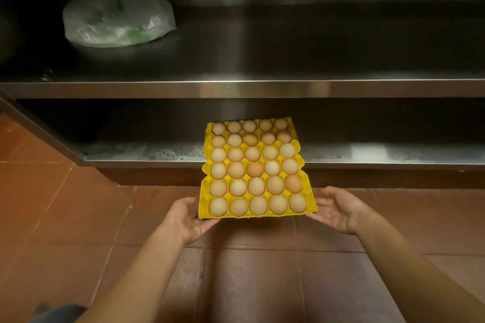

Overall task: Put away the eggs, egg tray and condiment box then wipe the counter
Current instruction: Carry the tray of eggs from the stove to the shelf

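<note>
We held the yellow egg tray point(204, 207), full of eggs point(254, 169), with left hand point(187, 219) and right hand point(338, 211) open under its near corners, before the lower shelf point(147, 155).

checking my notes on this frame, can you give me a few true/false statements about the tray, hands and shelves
1. Every cup of the tray holds an egg. True.
2. The left hand holds the tray alone. False: the right hand is at the tray's other near corner.
3. A plastic bag lies on the upper shelf. True.
4. The tray rests wholly inside the lower shelf. False: its far end reaches over the shelf edge while the near end sticks out above the floor.
5. The tray is blue. False: it is yellow.
</note>
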Demonstrator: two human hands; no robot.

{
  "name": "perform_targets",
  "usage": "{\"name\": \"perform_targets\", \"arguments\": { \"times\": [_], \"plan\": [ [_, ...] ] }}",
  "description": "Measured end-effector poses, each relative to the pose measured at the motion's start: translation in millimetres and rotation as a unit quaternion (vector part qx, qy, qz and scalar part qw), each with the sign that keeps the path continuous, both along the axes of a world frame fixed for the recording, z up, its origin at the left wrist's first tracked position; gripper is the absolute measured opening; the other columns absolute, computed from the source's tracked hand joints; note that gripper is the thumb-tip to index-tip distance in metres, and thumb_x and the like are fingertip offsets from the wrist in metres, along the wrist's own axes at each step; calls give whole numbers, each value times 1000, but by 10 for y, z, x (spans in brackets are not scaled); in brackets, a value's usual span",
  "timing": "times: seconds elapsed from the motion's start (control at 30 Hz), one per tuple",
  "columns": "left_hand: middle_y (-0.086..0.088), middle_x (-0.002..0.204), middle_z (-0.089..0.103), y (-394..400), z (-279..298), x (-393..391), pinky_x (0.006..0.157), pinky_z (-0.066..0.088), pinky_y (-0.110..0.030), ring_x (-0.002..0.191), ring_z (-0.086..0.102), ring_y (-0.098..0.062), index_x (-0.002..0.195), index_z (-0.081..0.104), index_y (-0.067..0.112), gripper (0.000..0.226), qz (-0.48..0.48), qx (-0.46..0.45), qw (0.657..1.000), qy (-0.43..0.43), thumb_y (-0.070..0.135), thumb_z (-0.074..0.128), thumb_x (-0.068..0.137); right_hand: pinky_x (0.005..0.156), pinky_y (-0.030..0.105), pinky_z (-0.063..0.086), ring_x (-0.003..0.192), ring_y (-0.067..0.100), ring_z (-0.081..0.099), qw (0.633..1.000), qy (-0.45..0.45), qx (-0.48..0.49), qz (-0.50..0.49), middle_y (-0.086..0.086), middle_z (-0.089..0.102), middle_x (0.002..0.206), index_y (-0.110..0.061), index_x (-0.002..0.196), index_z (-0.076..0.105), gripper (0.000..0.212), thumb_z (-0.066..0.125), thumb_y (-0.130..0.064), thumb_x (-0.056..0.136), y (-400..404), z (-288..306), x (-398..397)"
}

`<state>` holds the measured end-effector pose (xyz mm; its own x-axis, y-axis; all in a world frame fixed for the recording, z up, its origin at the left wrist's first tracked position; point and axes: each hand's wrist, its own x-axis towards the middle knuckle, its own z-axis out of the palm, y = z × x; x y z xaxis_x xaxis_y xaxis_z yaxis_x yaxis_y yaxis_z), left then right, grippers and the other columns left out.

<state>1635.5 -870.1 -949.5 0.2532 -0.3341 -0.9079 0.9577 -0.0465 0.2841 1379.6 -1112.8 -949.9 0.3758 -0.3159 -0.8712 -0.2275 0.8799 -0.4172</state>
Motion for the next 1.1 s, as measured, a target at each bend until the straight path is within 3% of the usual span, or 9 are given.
{"name": "perform_targets", "arguments": {
  "times": [0.13, 0.27, 0.43, 0.53, 0.67, 0.87, 0.97, 1.1],
  "plan": [
    [-28, 137, 53, -13, 64, 40, 94, 47, -58, 123, 56, -43, 140, 36, -5, 52, 70, 2, 997, -14, 30, 46, 102, 47, 46, 59, 64, 40, 73, 1000, -21, 8, -14, 31, 72, 84, 13, 107, 56, 41, 46, -26, 101, 65, 26, 72],
    [-28, 137, 53, -37, 108, 120, 99, 45, -54, 128, 53, -41, 138, 37, -3, 56, 112, -42, 993, -21, 40, 43, 102, 53, 48, 61, 68, 41, 73, 998, -35, 15, -45, 30, 69, 102, 13, 116, 54, 47, 48, -30, 100, 81, 61, 163],
    [-30, 138, 51, -100, 93, 125, 100, 45, -53, 128, 52, -42, 133, 40, -7, 68, 114, -86, 990, -16, 50, 46, 98, 59, 47, 62, 89, 41, 69, 994, -45, -8, -99, 28, 69, 101, 10, 122, 54, 46, 51, -30, 98, 83, 131, 201],
    [-31, 147, 41, -159, 102, 101, 102, 44, -55, 131, 49, -45, 148, 28, -5, 80, 131, -114, 985, -16, 52, 48, 96, 68, 47, 62, 97, 39, 66, 987, -61, -16, -147, 27, 62, 122, 7, 129, 52, 49, 50, -31, 99, 55, 170, 208],
    [-29, 155, 31, -263, 134, 73, 111, 39, -54, 137, 43, -44, 153, 22, -1, 84, 149, -142, 978, -28, 52, 50, 95, 87, 46, 53, 101, 40, 63, 975, -91, -5, -204, 29, 52, 137, 9, 139, 44, 57, 47, -34, 101, 69, 187, 242],
    [-30, 144, 41, -287, 28, 17, 106, 40, -57, 136, 42, -44, 147, 38, 10, 71, 75, -98, 992, -36, 56, 51, 94, 104, 53, 44, 129, 44, 50, 958, -118, 36, -259, 33, 42, 143, -3, 147, 37, 62, 41, -46, 102, 265, 133, 317],
    [-31, 123, 50, -274, 47, 47, 96, 45, -58, 129, 48, -46, 134, 44, 9, 65, 85, -107, 990, -18, 58, 53, 92, 107, 55, 41, 130, 45, 48, 953, -113, 52, -276, 32, 42, 144, -6, 150, 31, 68, 41, -51, 100, 274, 123, 358],
    [-35, 131, 47, -258, 47, 81, 103, 43, -59, 127, 49, -49, 141, 38, 4, 77, 128, -123, 984, 1, 58, 56, 89, 104, 54, 44, 125, 46, 52, 944, -114, 60, -303, 31, 50, 137, 1, 146, 35, 78, 40, -60, 97, 311, 24, 369]
  ]
}}
